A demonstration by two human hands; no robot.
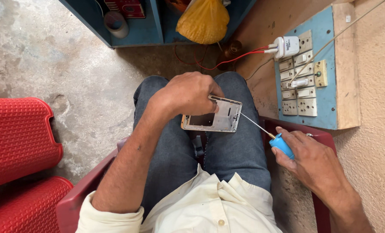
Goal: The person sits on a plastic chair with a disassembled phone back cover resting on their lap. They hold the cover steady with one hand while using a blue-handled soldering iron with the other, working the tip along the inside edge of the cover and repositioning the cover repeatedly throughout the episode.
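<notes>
My left hand point(188, 92) grips an opened phone frame point(220, 117), a pale metal shell with its inside facing up, held over my lap. My right hand point(307, 157) holds a small screwdriver with a blue handle point(282, 145). Its thin shaft point(255, 123) slants up and left, and the tip touches the right edge of the phone frame. I sit in a dark red chair point(78, 196), wearing jeans and a cream shirt.
A red plastic chair point(19, 138) stands at the left. On the right wall a blue switchboard point(326, 86) carries several sockets and a white charger point(286, 46) with red wires. Ahead are a blue cabinet point(136, 30) and a yellow bag point(203, 19).
</notes>
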